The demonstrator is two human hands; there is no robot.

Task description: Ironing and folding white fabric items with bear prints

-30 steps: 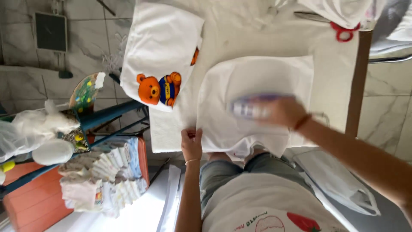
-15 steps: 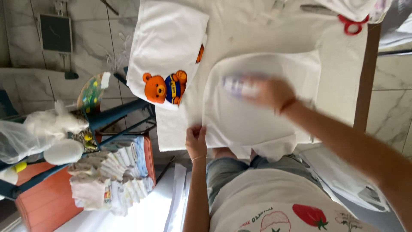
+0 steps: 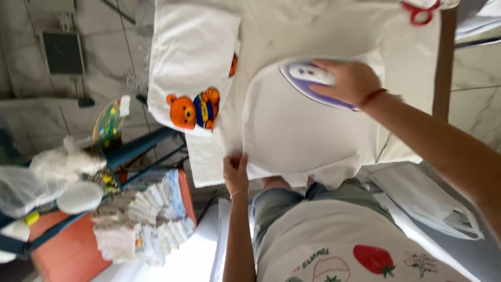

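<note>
Here the right hand (image 3: 350,79) has its fingers curled shut around the handle of a white and purple iron (image 3: 313,82), which rests sole-down on a white garment (image 3: 302,130) spread across the padded ironing surface (image 3: 323,26). The iron's long axis runs across the picture, from under the right palm out to a pointed nose aimed away from the knuckles, toward the folded white shirt with a bear print (image 3: 193,89) that lies just beyond the garment's edge. The left hand (image 3: 236,172) is well apart from the iron, at the garment's near hem; its fingers lie together and flat, pressing or pinching the cloth at the corner, though whether the thumb is tucked beneath the fabric cannot be told. So the right hand is on the iron and the left only touches cloth, with bare white fabric between the two. Past the right fingers, at the far corner of the surface, lie red-handled scissors (image 3: 420,11).
</note>
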